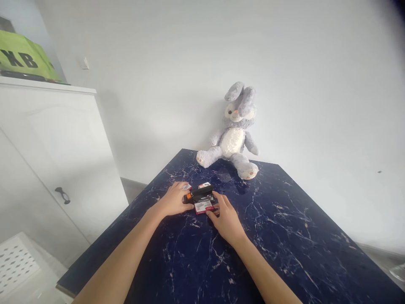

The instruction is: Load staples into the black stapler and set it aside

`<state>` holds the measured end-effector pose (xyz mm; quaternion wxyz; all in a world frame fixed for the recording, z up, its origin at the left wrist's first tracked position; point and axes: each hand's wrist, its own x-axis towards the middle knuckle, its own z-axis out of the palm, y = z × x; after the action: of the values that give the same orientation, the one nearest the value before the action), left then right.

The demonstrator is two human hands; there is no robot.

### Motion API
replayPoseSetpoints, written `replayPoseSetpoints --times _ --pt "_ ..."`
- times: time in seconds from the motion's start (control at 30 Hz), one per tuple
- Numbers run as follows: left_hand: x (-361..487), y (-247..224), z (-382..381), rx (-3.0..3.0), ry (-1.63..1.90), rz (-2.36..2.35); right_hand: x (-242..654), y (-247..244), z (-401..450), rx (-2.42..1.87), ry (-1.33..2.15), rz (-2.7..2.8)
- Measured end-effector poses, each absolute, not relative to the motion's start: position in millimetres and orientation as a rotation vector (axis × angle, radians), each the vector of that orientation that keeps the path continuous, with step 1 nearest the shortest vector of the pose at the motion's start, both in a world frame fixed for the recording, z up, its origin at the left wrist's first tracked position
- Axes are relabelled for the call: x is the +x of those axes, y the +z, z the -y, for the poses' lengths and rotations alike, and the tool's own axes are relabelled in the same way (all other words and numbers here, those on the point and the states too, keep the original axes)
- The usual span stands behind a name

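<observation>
A black stapler [202,192] with an orange patch at its left end lies across the table in front of me. My left hand [175,199] is closed around that left end, its thumb reaching to the near side. At the other end, my right hand [228,218] has its index finger against the stapler and its thumb by the corner of a small red-and-white box [203,207]. This box lies just in front of the stapler. Behind the stapler another small box [204,185] shows in part. A further light-coloured box [187,187] is mostly hidden by my left fingers.
A grey plush rabbit [234,141] sits against the wall at the back of the dark blue marbled table [278,236]. A white cabinet [53,143] with a green bag [27,55] on top stands left. A white perforated item [17,264] is at lower left.
</observation>
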<state>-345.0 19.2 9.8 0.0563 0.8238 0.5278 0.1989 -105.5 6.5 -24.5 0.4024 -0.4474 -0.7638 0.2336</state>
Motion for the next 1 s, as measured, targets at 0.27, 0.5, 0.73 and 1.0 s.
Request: replayPoseSetpoints --times 0.27,0.5,0.73,1.0 --pt "-350.8 2.2 -24.0 2.527 0.576 -1.654 -106.1 -26.8 -68.4 -1.127 0.88 1.689" --pt "-357.8 3.6 -26.1 2.55 0.53 -1.641 -115.6 -15.4 -98.2 -1.039 0.946 1.815" --pt "-356.2 0.4 -27.1 2.532 0.599 -1.617 -106.7 -19.5 -99.9 -1.123 0.761 1.949" --pt "-343.4 5.1 -22.4 2.511 0.685 -1.478 -91.9 -12.4 -83.4 -1.149 0.638 2.144"
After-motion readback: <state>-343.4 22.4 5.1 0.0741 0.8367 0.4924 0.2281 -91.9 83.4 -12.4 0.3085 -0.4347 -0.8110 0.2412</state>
